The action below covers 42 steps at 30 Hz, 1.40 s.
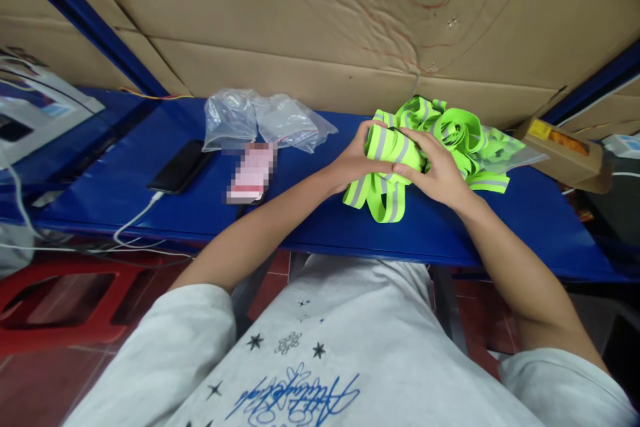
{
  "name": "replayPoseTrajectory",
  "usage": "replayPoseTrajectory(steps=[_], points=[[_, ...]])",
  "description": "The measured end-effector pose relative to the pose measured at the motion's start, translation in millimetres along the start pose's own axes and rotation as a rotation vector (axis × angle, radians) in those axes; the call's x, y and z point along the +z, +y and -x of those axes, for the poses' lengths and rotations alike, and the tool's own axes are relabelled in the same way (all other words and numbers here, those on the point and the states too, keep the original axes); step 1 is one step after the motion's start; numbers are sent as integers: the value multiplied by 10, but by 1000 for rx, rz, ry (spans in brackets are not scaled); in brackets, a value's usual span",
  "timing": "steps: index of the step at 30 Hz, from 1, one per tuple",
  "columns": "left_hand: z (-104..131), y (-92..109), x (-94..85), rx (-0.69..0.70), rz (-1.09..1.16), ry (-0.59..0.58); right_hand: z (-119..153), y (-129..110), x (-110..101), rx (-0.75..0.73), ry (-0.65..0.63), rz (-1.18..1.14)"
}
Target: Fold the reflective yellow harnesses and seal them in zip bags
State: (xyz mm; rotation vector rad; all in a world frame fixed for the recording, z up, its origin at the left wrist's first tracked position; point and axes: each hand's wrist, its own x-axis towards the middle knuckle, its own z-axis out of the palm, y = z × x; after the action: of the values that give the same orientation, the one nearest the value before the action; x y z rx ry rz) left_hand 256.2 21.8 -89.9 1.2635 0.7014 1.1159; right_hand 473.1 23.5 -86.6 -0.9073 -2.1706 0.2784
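Observation:
Both hands grip a bundle of neon yellow-green reflective strap with a silver stripe along its middle. My left hand wraps the bundle's left side, its thumb across the front. On the right side my right hand closes round it, and the two thumb tips nearly meet. Loops of the same strap hang below the hands onto the blue table. Behind and to the right lies a loose heap of more reflective strap, some of it coiled. The undersides of the fingers are hidden by the bundle.
Clear plastic bags lie at the back of the blue table. To the left are a black phone on a white cable and a blurred pink-screened device. A cardboard box stands right, a red stool lower left.

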Motion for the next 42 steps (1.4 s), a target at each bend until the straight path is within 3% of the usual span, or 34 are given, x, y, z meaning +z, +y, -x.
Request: replayPoseTrajectory(steps=[4,9,13,20,27,33,36,42], points=[[53,19,25,9,-22,4,20,87,51,25,-26,-22],[48,-47,67,-11,32,96,27,118,137,175,-28,-142],[-22,-137,60,-132,27,151,27,81,152,239,-48,-196],[56,-184,97,-220,5,117,86,-13,254,298,-8,-210],[52,-196,109,-306,128,126,-5,-58,227,437,37,-499],[24,-227,57,-264,78,128,-47,-92,159,570,-56,-655],[21,-215,73,-304,190,76,-40,-109,129,573,-48,-664],[1,-134,47,-381,484,-174,-80,-131,100,425,160,-547]])
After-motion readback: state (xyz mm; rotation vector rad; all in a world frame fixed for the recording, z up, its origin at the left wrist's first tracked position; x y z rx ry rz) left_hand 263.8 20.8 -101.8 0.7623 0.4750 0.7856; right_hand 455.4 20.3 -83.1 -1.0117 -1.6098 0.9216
